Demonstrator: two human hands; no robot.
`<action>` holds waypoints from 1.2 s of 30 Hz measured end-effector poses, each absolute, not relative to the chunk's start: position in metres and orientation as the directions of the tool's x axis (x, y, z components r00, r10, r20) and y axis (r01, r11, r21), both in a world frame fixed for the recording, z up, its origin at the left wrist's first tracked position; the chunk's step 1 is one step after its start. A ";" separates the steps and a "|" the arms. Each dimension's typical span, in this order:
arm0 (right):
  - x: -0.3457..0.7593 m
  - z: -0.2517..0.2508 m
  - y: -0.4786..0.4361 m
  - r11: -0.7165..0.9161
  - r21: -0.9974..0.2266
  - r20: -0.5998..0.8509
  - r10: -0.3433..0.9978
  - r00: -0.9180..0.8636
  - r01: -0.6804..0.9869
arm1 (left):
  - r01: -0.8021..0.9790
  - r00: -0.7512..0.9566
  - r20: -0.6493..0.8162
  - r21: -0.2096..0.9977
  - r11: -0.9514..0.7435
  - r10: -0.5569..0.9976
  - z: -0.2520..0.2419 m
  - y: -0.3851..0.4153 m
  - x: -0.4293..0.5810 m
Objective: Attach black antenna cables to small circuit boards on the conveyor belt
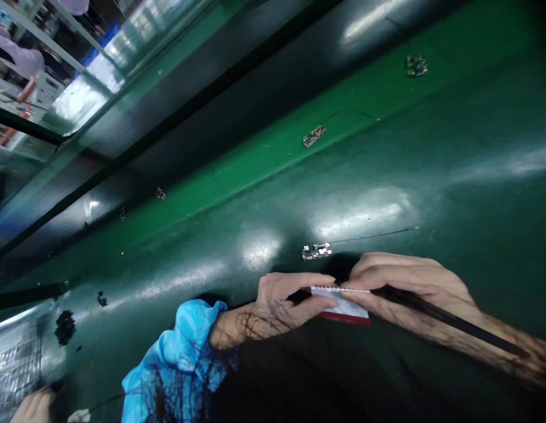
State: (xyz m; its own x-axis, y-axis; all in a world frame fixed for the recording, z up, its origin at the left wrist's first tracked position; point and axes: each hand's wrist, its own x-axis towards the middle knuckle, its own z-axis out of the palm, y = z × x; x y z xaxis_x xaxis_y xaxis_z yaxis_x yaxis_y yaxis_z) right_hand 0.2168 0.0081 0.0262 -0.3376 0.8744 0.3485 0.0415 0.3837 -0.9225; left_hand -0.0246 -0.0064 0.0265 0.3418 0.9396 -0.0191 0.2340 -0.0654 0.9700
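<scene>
My left hand (284,302) pinches the left end of a small white packet (350,306) with a serrated upper edge and a red band along its bottom. At the packet's other end, the thumb and fingers of my right hand (414,285) are closed on its upper edge. A long dark tool (453,320), which looks like tweezers, lies across the right palm and runs back along the wrist; its tip is hidden. Just beyond both hands, a small circuit board (316,251) with a thin black wire lies on the green table (475,194).
On the bright green strip (238,176) lie more small boards, including one in the middle (314,136) and one farther right (416,64). A pile of black parts (65,327) sits at the left. Another person's hand (35,406) shows at the lower left.
</scene>
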 end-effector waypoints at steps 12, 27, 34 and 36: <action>0.211 0.033 0.010 0.418 -0.905 0.361 0.858 -0.366 0.086 | 0.219 0.335 0.038 0.969 -0.117 0.941 0.019 -0.015 -0.031; 0.215 0.018 0.008 0.580 -0.798 0.484 0.778 -0.401 0.163 | 0.251 0.257 0.031 0.963 -0.098 0.966 0.014 -0.020 -0.029; 0.221 0.011 0.000 0.665 -0.709 0.546 0.728 -0.415 0.236 | 0.192 0.326 -0.036 0.981 -0.029 0.945 0.013 -0.021 -0.025; 0.223 0.007 -0.003 0.704 -0.678 0.579 0.689 -0.435 0.212 | 0.167 0.396 -0.047 0.986 -0.022 0.917 0.011 -0.022 -0.024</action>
